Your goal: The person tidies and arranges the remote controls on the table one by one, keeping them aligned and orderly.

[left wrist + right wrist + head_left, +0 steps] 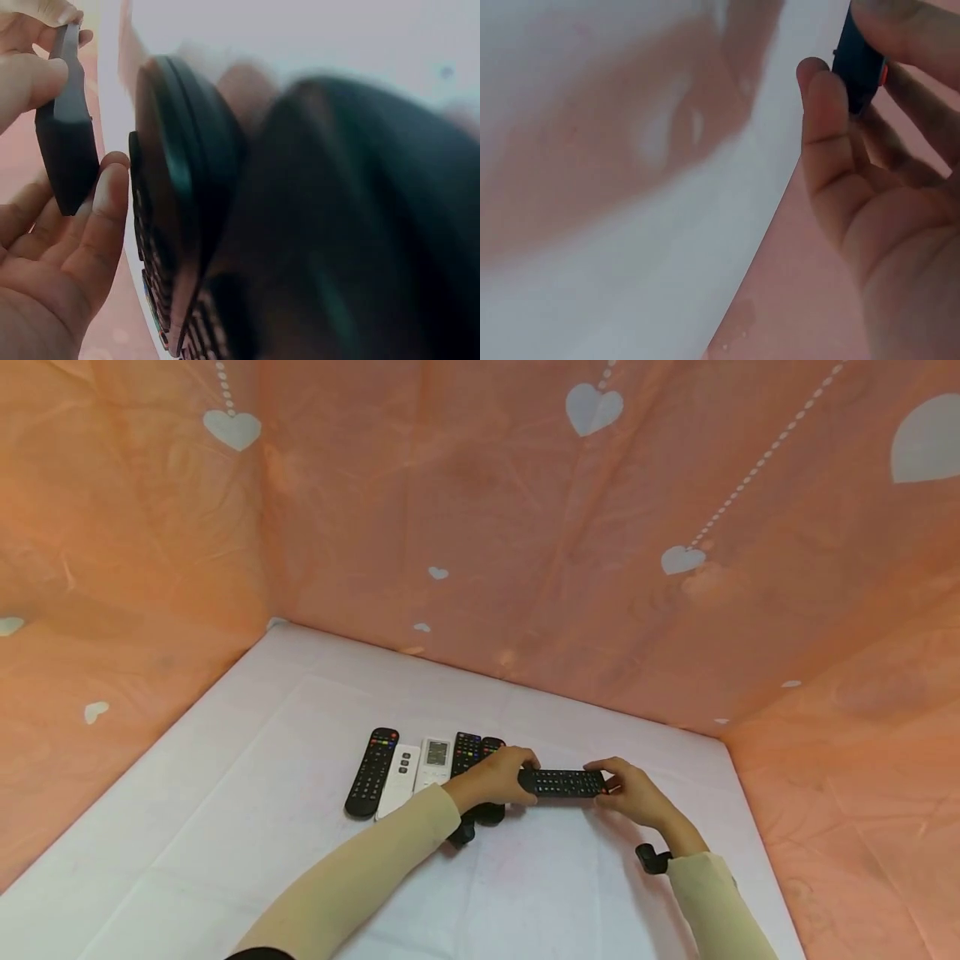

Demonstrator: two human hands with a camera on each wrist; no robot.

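Note:
A black remote control (564, 783) is held sideways between both hands. My left hand (498, 775) pinches its left end between thumb and fingers. On its right end, my right hand (636, 792) grips with thumb and fingertips. In the left wrist view the remote (69, 150) is seen edge-on, clear of the white surface. The right wrist view shows only one end of the remote (857, 64). Below my left wrist lie two black remotes, one a button-covered remote (466, 750) and one with a rounded end (491, 813); my hand and forearm partly hide both.
Left of these, in a row, lie a black remote (372, 773), a white remote with few buttons (399, 778) and a white remote with a screen (434, 763). They rest on a white-covered table (247, 802). Orange cloth (480, 510) with white hearts hangs around it.

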